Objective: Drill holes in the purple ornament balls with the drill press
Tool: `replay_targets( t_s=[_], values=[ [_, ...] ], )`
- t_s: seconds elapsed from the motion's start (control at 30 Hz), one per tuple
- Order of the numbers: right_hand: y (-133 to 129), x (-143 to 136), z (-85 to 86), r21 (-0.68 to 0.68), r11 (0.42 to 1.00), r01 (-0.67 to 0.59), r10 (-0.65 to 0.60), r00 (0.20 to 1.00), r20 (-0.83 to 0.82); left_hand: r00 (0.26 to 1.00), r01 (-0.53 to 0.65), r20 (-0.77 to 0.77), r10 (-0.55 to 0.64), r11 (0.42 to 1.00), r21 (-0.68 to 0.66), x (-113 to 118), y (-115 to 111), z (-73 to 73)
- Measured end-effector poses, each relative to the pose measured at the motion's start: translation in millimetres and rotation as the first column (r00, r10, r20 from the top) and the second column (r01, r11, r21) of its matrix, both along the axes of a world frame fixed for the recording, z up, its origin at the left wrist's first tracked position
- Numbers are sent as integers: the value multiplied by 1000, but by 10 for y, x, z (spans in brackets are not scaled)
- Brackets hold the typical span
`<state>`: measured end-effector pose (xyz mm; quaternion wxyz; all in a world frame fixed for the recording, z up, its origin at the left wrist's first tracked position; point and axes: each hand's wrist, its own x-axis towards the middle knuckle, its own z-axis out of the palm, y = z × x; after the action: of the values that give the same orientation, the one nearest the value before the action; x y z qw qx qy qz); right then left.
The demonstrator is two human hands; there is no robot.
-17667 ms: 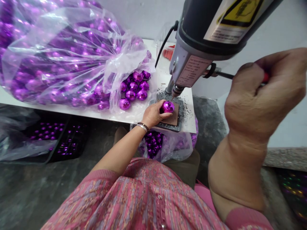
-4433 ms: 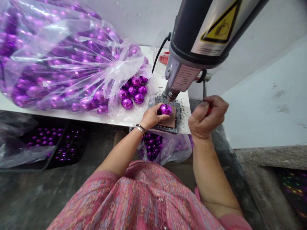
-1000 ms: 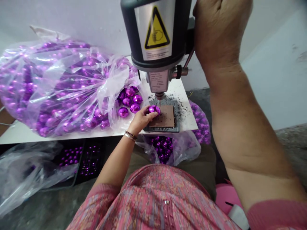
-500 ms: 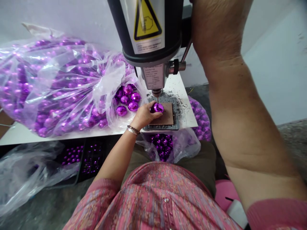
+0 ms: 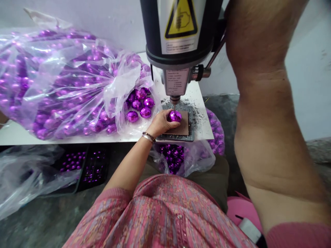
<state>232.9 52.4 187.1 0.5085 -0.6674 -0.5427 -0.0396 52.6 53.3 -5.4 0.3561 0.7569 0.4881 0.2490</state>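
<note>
While a pale wall (image 5: 124, 20) is closing off the far side of the room, a white desk (image 5: 204, 127) is running across in front of it, above a dark grey floor (image 5: 46, 213). On the left of the desk a big clear bag (image 5: 72, 89) is bulging with shiny purple balls, and a few loose balls (image 5: 145, 112) are sitting at its open mouth. Toward the right a drill press (image 5: 155, 41) is standing over its grey base (image 5: 190, 136), with dark shavings (image 5: 196, 117) lying scattered around it. A second bag (image 5: 201, 158) is hanging or resting below the near edge; I can't tell which. Something pink (image 5: 243, 210) is showing low on the right.

The left hand (image 5: 160, 122) is reaching in from the near side, its fingers curling around the left of a faceted purple ball (image 5: 174, 117), thumb on the near side, opened only as wide as the ball is needing. The ball is resting between those fingers, over the brown board (image 5: 183, 129) on the base, directly under the drill bit (image 5: 174, 106). Whether the tip is touching it, I can't make out. The right hand (image 5: 261, 31) is rising beside the press's lever (image 5: 217, 51), but its fingers are hiding from view, so I can't tell their state or grip.
</note>
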Motion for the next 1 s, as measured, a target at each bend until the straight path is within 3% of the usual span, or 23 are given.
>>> replay_targets(
  t_s=[0.1,0.43,0.67,1.0],
  values=[
    [-107,-3,-77,-19,999,36,-35,999,40,999,0,-33,1,1000,31,7,1,-2],
    [-687,-30,-571,176,982,-67,20,966,257,1000,26,-5,-26,1000,18,4,11,-36],
    [-753,17,-866,220,972,-79,-3,938,348,1000,18,-14,-18,999,33,1,17,-43],
    [-759,-9,-1008,337,934,-119,-34,910,414,999,38,2,-38,999,22,-15,22,-46]
  ],
)
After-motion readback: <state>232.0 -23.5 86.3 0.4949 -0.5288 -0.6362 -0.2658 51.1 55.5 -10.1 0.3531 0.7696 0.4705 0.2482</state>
